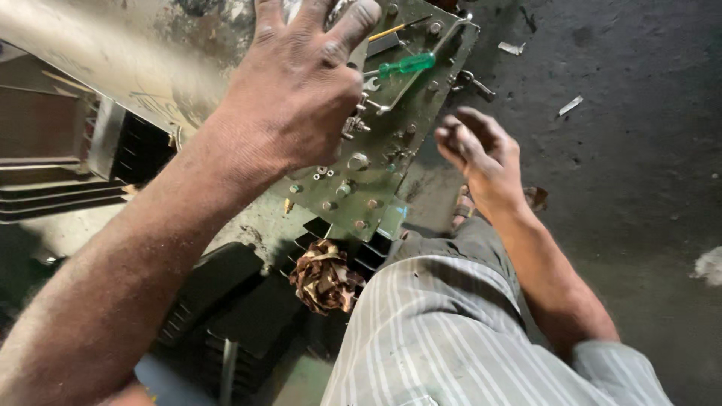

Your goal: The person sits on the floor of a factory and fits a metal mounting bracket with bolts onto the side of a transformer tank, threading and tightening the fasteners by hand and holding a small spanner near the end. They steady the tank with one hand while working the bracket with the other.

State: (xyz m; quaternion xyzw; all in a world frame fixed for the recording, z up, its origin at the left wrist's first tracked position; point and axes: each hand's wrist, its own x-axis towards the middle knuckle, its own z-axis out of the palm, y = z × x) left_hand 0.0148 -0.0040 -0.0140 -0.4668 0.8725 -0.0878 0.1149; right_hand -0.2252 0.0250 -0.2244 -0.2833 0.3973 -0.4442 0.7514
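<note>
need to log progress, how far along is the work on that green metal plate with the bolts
Done: hard to judge; many bolts sit in the green plate. In hand: the left hand presses on the plate's upper part, while the right hand hovers beside it, fingers loosely curled and holding nothing. Left: a green-handled screwdriver and a spanner lie unused on the plate.

Both hands are bare, no gloves, and they're pretty grimy: the left hand [297, 90] has dark smudges over the knuckles and fingertips, and the right hand [481, 154] is smeared the same way. Forearms are bare too. There's a light striped shirt [444, 338], pale with thin grey lines, short sleeve ending above the right elbow.
</note>
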